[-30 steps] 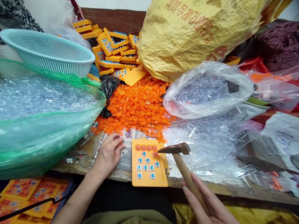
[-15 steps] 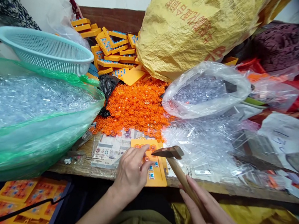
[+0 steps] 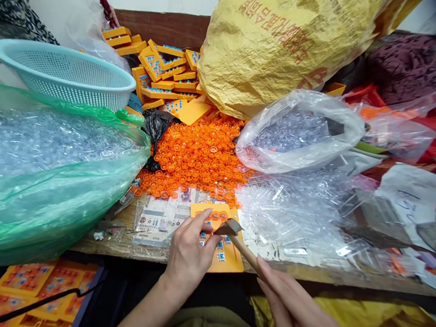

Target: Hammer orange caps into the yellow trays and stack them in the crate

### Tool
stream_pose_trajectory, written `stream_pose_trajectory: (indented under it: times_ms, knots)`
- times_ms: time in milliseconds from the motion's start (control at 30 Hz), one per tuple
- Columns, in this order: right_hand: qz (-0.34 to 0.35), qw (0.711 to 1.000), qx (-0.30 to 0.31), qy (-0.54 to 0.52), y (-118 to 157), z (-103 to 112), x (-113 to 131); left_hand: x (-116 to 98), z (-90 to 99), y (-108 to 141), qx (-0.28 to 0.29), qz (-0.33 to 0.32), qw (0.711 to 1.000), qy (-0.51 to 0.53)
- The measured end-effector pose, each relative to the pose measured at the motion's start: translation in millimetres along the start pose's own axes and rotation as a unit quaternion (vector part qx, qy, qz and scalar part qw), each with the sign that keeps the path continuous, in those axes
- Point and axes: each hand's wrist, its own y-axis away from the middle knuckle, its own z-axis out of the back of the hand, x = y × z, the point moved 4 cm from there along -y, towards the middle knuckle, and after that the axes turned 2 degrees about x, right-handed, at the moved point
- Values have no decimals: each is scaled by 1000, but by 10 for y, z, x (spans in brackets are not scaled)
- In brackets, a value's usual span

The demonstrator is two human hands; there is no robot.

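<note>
A yellow-orange plastic panel lies flat at the table's front edge. Orange ring-shaped caps sit in its upper rows, and blue-and-clear pieces show lower down. My left hand rests over the panel's left side, index finger and thumb apart; what lies under its other fingers is hidden. My right hand grips the wooden handle of a hammer. The hammer's metal head is low over the panel, right beside my left fingertips; whether it touches a cap I cannot tell.
Behind the panel lies a heap of orange caps. Clear plastic parts spread to the right, below an open white bag. A green bag and a blue basket stand left. Finished-looking panels lie lower left.
The hammer has swung down and left, its head now closer to my left fingertips. My right hand has shifted slightly left and forward; my left hand has barely moved.
</note>
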Motion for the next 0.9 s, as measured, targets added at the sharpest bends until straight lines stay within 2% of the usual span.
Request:
stream_pose_trajectory:
  times_ms: [100, 267, 333, 400, 500, 567, 633, 733, 833, 900]
  knots:
    - [19, 1000, 10, 9, -37, 5, -22, -6, -9, -7, -6, 1, 1000, 1]
    - [78, 997, -23, 6, -57, 73, -24, -65, -8, 5, -9, -8, 1000, 6]
    - [53, 998, -39, -16, -32, 48, -48, -43, 51, -4, -12, -11, 1000, 16]
    - [7, 997, -65, -39, 0, -5, -80, 46, 188, -56, -42, -19, 999, 12]
    - [-52, 993, -98, -47, 13, -115, -111, 283, 467, -224, -110, -37, 990, -80]
    - [-56, 994, -89, -41, -29, -207, -98, 458, 575, -375, -84, -27, 983, -163]
    - [-31, 996, -76, -28, -98, -287, -65, 573, 637, -493, -53, -17, 981, -186]
    - [-3, 997, -80, 7, -203, -348, -36, 607, 659, -543, -11, -9, 985, -172]
    - [6, 996, -75, 43, -283, -365, -26, 615, 623, -479, 42, 1, 991, -130]
    - [10, 996, -65, 64, -317, -368, -10, 640, 609, -424, 45, -10, 992, -118]
